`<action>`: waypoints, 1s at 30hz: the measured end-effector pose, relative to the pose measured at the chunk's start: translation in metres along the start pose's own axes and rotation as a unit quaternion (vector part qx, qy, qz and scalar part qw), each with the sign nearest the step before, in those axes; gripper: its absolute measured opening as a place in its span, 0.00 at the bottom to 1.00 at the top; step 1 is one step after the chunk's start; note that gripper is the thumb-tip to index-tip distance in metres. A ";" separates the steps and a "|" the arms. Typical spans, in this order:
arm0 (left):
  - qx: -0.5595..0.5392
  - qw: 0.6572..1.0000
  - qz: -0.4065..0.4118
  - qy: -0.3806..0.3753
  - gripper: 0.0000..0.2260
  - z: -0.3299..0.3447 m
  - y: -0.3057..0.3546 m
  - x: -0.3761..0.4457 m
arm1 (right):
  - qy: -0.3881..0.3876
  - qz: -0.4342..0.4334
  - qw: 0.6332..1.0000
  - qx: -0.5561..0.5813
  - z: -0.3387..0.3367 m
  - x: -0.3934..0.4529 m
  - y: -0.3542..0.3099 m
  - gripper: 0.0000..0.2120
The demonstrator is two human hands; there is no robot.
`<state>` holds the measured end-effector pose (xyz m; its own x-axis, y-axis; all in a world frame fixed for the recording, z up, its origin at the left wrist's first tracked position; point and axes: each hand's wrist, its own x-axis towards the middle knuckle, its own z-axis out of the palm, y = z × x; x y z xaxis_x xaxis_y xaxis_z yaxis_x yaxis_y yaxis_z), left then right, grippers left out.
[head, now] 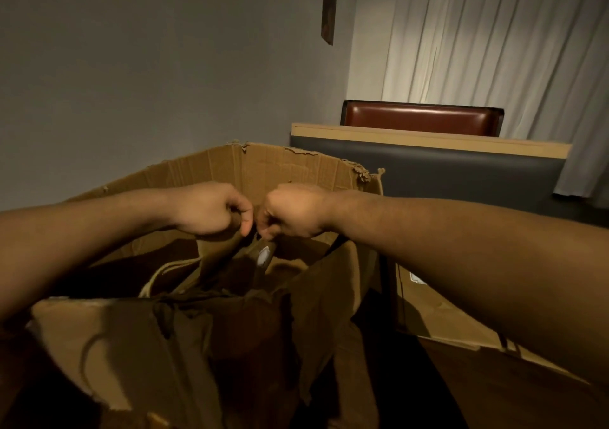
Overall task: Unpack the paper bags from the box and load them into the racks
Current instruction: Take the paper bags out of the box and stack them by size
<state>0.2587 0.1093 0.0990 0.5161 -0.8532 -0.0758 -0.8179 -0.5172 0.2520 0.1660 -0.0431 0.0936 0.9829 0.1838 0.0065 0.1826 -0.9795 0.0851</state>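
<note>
both hands meet over the middle of the open cardboard box (283,168), knuckles almost touching, the left hand (211,209) and the right hand (291,212) each with fingers curled and pinching at the top edge of a brown paper bag (227,257) that rises just beneath them. the bag stands roughly upright inside the box, its long axis running down and toward the camera, its mouth directly under the fingertips, so neither hand is really nearer; both sit at the same spot above it. more paper bags (184,346) lie crumpled lower in the box, one with a pale cord handle (158,273) showing to the left. any lift looks like it must go straight up, clear of the torn far wall. no racks are in view; a booth seat (420,120) stands behind.
</note>
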 end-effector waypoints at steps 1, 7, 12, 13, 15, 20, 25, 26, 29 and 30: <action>-0.013 1.000 -0.001 0.018 0.14 -0.001 0.001 0.000 | 0.024 0.000 1.000 0.002 0.000 -0.001 0.001 0.05; -0.228 0.970 -0.003 0.081 0.14 -0.016 0.003 -0.006 | 0.211 0.043 0.972 0.092 -0.004 -0.010 0.007 0.04; -0.195 0.981 -0.002 0.017 0.05 -0.017 0.013 -0.006 | 0.270 0.043 0.956 0.102 -0.012 -0.013 0.002 0.08; -0.184 0.982 -0.014 0.039 0.03 -0.019 0.015 -0.007 | 0.270 0.050 0.955 0.114 -0.014 -0.013 0.001 0.14; -0.181 0.975 -0.039 0.123 0.01 -0.027 0.017 -0.011 | 0.289 0.088 0.939 0.163 -0.018 -0.018 0.003 0.28; -0.389 0.880 -0.022 0.271 0.09 -0.055 0.026 -0.040 | 0.325 0.213 0.838 0.384 -0.029 -0.047 0.012 0.42; -0.467 0.826 0.069 0.310 0.12 -0.082 0.089 -0.079 | 0.416 0.111 0.689 0.582 -0.073 -0.094 -0.006 0.17; -0.475 0.820 0.086 0.307 0.12 -0.085 0.107 -0.088 | 0.440 0.103 0.672 0.586 -0.083 -0.111 -0.011 0.13; -0.498 0.808 0.116 0.293 0.13 -0.080 0.148 -0.097 | 0.457 0.091 0.631 0.620 -0.096 -0.157 -0.013 0.12; -0.509 0.800 0.126 0.291 0.13 -0.074 0.160 -0.096 | 0.450 0.098 0.621 0.635 -0.093 -0.176 -0.013 0.13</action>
<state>0.0969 0.1132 0.2179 0.6408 -0.5914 0.4895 -0.4363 0.2441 0.8661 -0.0113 -0.0550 0.1837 0.6837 -0.5368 0.4944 0.4925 -0.1605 -0.8554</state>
